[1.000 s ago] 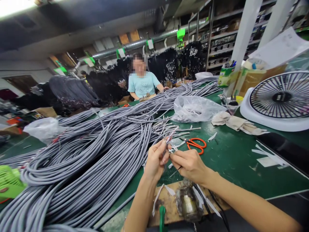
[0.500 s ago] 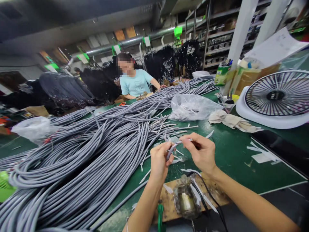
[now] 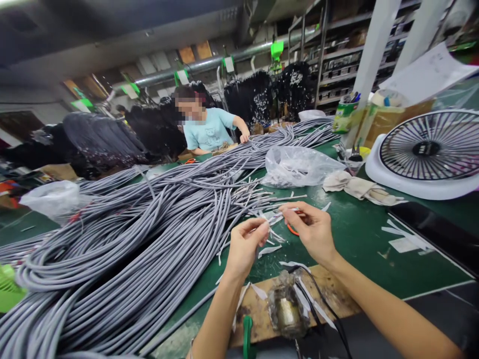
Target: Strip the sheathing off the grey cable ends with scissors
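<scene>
Between my two hands a grey cable end (image 3: 276,217) with something thin and white at it is stretched; my fingers cover most of it. My left hand (image 3: 245,245) pinches it with thumb and index finger. On its other side, my right hand (image 3: 311,230) is closed on the white tip. An orange scissor handle (image 3: 293,230) shows on the table just under my right fingertips. White scraps (image 3: 269,251) lie below my hands. To the left spreads a large heap of grey cables (image 3: 149,239), with stripped-looking ends towards my hands.
Near me a wooden board (image 3: 258,319) carries a metal pot-like device (image 3: 286,309) with black leads. A plastic bag (image 3: 299,164), a rolled cloth (image 3: 361,187) and a fan (image 3: 426,147) stand on the green table (image 3: 359,234). A co-worker (image 3: 211,127) sits across, touching the cables.
My left fingers have closed further over the cable, so its grey curve no longer shows. My right hand has shifted slightly left, and the orange handle has come into view. The co-worker's hand has moved.
</scene>
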Available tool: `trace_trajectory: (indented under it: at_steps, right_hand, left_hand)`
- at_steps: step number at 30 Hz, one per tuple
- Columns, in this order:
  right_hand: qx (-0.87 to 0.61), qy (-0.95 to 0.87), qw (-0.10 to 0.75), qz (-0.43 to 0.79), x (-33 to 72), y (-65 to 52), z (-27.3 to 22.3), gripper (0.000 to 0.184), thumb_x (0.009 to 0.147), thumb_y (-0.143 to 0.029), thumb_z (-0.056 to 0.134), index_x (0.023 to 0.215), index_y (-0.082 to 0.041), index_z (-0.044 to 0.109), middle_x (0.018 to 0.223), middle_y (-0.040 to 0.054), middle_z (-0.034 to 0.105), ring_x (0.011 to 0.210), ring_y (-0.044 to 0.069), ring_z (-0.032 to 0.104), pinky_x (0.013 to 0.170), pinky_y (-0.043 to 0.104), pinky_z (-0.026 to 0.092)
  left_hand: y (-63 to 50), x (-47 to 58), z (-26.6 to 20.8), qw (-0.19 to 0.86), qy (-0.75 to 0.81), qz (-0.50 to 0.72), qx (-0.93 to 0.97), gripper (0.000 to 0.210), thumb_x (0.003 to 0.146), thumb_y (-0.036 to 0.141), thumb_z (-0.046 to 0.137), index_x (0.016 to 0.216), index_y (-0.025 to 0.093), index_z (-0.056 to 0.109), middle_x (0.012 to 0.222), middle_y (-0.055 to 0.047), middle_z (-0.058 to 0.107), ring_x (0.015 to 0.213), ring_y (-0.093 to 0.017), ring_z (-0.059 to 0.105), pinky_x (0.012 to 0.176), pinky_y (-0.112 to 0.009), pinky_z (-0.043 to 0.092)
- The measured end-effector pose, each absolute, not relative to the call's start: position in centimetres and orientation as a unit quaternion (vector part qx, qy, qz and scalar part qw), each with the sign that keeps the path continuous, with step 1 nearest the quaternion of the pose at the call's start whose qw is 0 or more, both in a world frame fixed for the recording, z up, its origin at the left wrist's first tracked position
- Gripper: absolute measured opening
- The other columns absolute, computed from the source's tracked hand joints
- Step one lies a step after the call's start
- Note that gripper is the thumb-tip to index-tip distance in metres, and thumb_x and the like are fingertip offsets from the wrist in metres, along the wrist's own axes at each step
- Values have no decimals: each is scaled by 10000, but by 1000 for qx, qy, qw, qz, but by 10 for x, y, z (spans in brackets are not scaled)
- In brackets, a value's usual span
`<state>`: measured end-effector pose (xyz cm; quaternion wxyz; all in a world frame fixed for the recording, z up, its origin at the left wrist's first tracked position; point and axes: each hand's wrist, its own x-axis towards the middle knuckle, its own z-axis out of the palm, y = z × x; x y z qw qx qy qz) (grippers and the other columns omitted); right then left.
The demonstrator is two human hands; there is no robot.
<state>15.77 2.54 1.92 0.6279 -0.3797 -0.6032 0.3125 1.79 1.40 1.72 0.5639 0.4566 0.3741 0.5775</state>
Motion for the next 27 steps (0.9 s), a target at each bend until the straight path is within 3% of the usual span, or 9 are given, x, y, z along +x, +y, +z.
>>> trace_trajectory:
  at_steps: [4,8,12,16,19,23,25,27]
  right_hand:
    - [-363,-677,568,296,162,27,22,141,737,-307,626,738,-176,680,654,19,648,513,107,530,453,216,387]
    - [-415,-652,622,123,171,27,24,196,744,-322,631,605,-185,651,559,7,602,486,101,478,485,236,373]
    - [-472,-540,693,69,183,31,26,229,771,-360,597,630,-180,618,534,-5,526,467,90,400,460,236,331]
    - [-458,-488,734,120,188,35,28,186,747,-357,621,777,-173,612,606,-17,505,433,63,353,399,211,282]
    - [-395,-581,668,244,185,32,29,318,738,-347,629,1021,-208,587,746,-12,555,395,38,343,357,197,257]
    - [-336,-665,612,266,184,27,32,177,811,-308,542,835,-195,676,735,23,631,572,107,548,465,206,392]
    - [-337,-666,614,255,185,26,33,174,815,-291,538,804,-196,684,750,33,660,640,132,588,506,218,425]
    - [-353,-669,602,256,186,26,33,162,804,-296,555,839,-204,684,771,31,674,579,121,575,458,215,402]
  left_hand:
    - [12,19,15,565,382,541,492,292,669,367,680,704,80,637,521,29,430,447,-26,332,424,-174,219]
    - [12,22,18,583,374,533,485,337,680,402,663,615,79,590,513,40,373,425,-8,245,410,-175,156]
    - [11,21,20,597,371,538,465,356,659,424,674,625,82,578,504,42,371,411,-6,246,404,-169,166]
    - [11,19,21,590,373,556,451,355,637,419,690,624,84,575,523,35,397,413,-3,246,397,-163,169]
    - [10,19,20,561,388,559,471,342,665,421,666,630,88,592,509,35,396,418,-13,262,396,-163,185]
    - [8,19,19,494,420,569,506,315,684,409,651,664,96,620,505,37,396,423,-22,288,388,-161,208]
    - [8,18,19,483,421,573,511,294,688,389,652,671,97,624,511,39,391,416,-20,277,377,-162,195]
    - [8,16,18,487,413,573,514,288,703,381,639,681,94,640,507,44,364,411,-17,250,370,-166,169]
